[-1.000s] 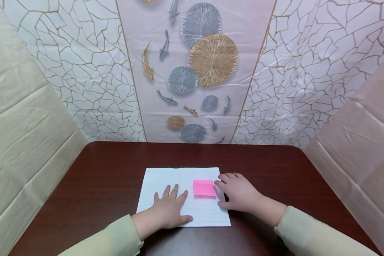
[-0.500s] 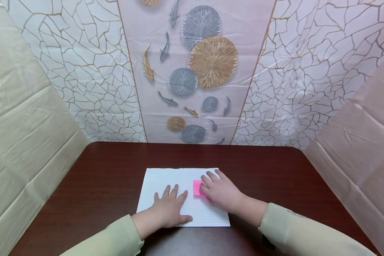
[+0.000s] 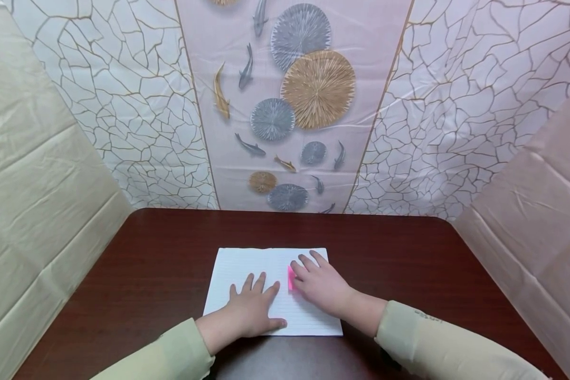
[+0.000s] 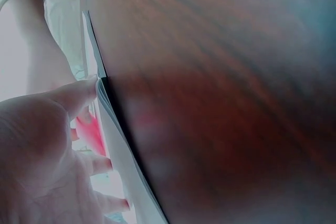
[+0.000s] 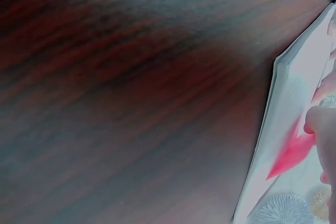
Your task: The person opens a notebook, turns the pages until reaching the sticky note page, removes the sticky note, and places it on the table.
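Note:
An open notebook [image 3: 239,264] with lined white pages lies flat on the table. My left hand [image 3: 249,314] rests on its left page, fingers spread and thumb out to the side. On the right page is a pink sticky note [image 3: 291,279], mostly covered by my right hand [image 3: 324,287]; only a strip along its left side shows from above. In the right wrist view the sticky note [image 5: 292,157] rises off the page towards my right thumb, which appears to pinch it with the fingers. The fingers' grip is partly hidden.
The dark red-brown table [image 3: 171,258] extends around the notebook on all sides. A patterned cloth backdrop [image 3: 275,158] hangs at its far edge. Plain cream cloth walls [image 3: 43,211] flank the left and right.
My right hand has moved left from the notebook's right edge over the pink sticky note, covering most of it. The left hand and the notebook have stayed put.

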Available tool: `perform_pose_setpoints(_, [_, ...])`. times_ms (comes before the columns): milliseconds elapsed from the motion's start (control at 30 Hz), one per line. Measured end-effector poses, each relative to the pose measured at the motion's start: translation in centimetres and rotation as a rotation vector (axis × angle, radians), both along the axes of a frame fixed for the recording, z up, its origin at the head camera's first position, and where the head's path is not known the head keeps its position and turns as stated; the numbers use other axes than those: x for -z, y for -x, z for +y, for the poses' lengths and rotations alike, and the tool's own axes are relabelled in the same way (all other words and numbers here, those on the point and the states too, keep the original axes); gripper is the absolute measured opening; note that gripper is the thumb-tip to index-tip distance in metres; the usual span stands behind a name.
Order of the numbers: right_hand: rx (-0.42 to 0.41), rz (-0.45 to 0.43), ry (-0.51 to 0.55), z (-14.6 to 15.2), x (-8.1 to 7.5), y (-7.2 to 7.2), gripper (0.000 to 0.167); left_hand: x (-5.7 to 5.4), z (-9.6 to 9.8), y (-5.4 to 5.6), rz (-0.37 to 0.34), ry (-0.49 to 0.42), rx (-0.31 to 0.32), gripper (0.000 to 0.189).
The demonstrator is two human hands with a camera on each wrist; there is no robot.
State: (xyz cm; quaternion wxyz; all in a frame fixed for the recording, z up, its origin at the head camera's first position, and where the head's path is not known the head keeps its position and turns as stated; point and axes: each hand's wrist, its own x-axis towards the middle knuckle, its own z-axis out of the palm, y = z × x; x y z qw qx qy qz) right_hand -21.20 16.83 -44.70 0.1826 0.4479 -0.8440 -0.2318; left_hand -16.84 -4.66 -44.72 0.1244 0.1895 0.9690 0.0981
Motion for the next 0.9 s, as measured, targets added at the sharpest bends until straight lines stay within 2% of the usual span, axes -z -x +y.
perform_pose_setpoints(200, [-0.009,0.012,0.019,-0.3,-0.1,0.2,0.027,0.0,0.0,0.0,0.000,0.002,-0.003,0.087])
perform_pose_setpoints(367, [0.057,-0.041,0.050,-0.5,-0.1,0.4,0.028,0.2,0.1,0.0,0.013,0.008,0.000,0.086])
perform_pose_setpoints(467, [0.111,-0.112,0.135,-0.6,-0.1,0.5,0.025,0.2,0.1,0.0,0.017,0.015,0.000,0.086])
perform_pose_setpoints(633, [0.175,-0.238,0.340,-0.4,-0.3,0.9,0.013,0.0,0.1,0.1,0.012,0.017,-0.004,0.086])
perform_pose_setpoints(900, [0.265,-0.374,0.548,-0.1,-0.3,1.3,0.012,-0.2,0.2,0.0,0.006,0.031,0.003,0.086])
